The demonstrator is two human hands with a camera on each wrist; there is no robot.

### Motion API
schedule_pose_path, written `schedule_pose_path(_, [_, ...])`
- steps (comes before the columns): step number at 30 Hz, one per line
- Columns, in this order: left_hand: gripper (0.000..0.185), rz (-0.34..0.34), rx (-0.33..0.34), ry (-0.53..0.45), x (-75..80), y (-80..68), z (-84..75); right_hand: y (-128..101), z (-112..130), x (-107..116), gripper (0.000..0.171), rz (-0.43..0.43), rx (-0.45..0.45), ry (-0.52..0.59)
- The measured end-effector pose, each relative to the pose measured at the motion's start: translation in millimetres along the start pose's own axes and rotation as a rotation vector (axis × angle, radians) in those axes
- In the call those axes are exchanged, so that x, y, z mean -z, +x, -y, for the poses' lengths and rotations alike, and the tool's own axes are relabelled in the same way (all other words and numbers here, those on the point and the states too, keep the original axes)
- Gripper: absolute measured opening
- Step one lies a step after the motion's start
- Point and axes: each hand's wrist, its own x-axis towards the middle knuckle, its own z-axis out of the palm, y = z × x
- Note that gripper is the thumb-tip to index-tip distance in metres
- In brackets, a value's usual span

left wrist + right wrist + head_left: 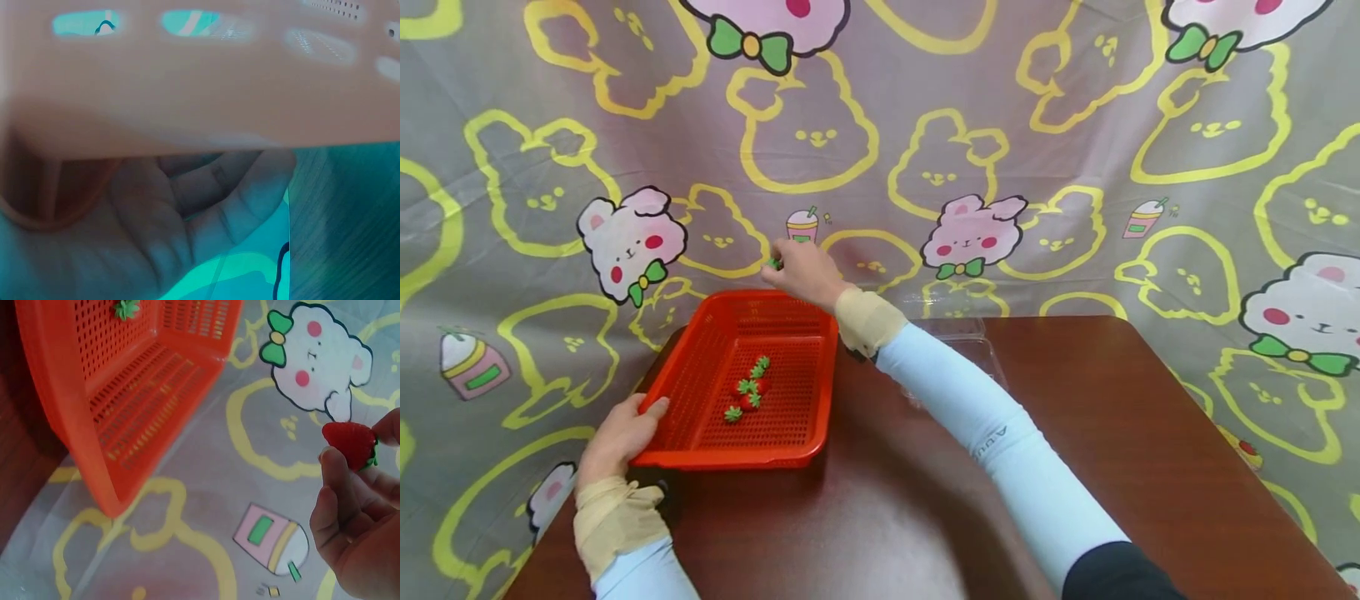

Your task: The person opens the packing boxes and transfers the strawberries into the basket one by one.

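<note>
A red plastic basket (pixel 820 417) with slotted walls stands on the left part of the table, and several strawberries (pixel 749 402) with green leafy tops lie on its floor. My left hand (pixel 621 437) grips the basket's left rim near the front corner, thumb over the edge. In the left wrist view, its fingers (pixel 240 203) curl beneath that rim. Raised above the basket's far edge, my right hand (pixel 808 271) pinches one strawberry (pixel 351 445) between thumb and fingertips. The right wrist view has this berry clear of the basket, its green leaves toward the palm.
A clear plastic container (pixel 966 329) sits at the back of the brown table (pixel 1075 400), partly hidden by my right forearm. Behind the table hangs a grey curtain (pixel 880 150) with yellow cartoon outlines, close to the far edge.
</note>
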Motion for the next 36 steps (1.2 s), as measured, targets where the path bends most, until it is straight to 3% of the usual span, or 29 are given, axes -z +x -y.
schedule_pose_path(13, [0.063,-0.020,0.009,-0.022,-2.8,-1.3,2.5,17,13,-37,0.029,0.084,-0.185,-0.087])
schedule_pose_path(18, [0.065,-0.024,0.009,-0.022,-4.3,-0.5,1.9,20,17,-57,0.033,0.134,-0.272,-0.056])
schedule_pose_path(25, [0.064,-0.028,0.014,0.005,-2.9,-1.5,2.4,18,22,-90,0.032,0.263,-0.268,-0.134])
schedule_pose_path(29, [0.066,-0.019,0.015,0.007,-2.3,-0.5,1.5,17,22,-107,0.033,0.283,-0.302,-0.171])
schedule_pose_path(36, [0.066,-0.007,0.032,-0.006,-2.8,2.4,2.2,12,23,-128,0.020,0.387,-0.350,-0.270])
